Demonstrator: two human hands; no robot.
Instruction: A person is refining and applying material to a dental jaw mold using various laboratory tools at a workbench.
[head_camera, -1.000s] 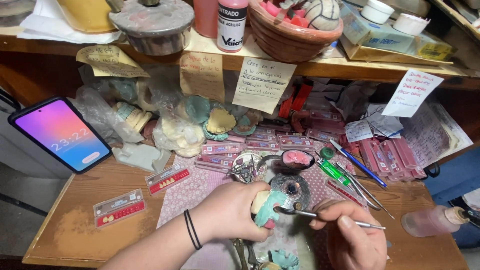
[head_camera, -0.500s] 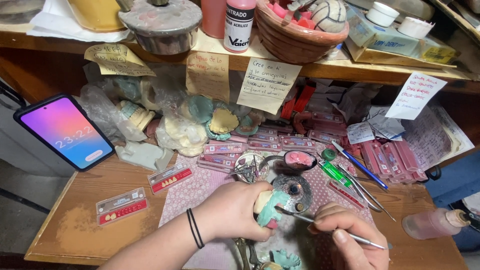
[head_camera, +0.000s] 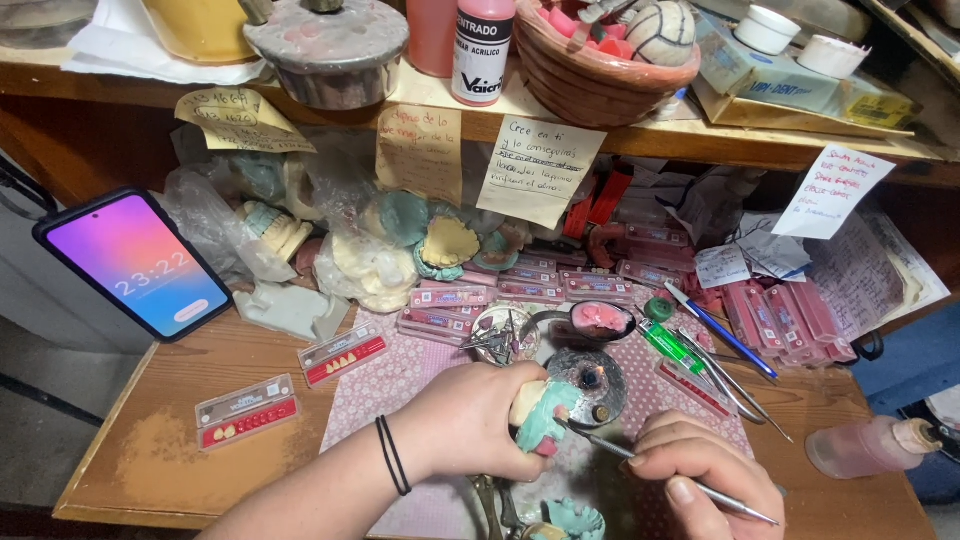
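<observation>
Your left hand (head_camera: 470, 420) clamps a teal-and-cream dental cast (head_camera: 538, 420) over the patterned mat (head_camera: 385, 385); your right hand (head_camera: 700, 480) pinches a thin metal wax carver (head_camera: 640, 462), tip touching the cast. Tooth cards (head_camera: 345, 355), a small burner (head_camera: 587, 382) and loose instruments (head_camera: 725, 375) crowd the bench; bare wood (head_camera: 130, 470) lies near its left edge.

A matt plaster-like dental cast (head_camera: 540, 418), a thin shiny metal tool (head_camera: 660, 470), a rough, dusty wooden bench (head_camera: 150, 450).
</observation>
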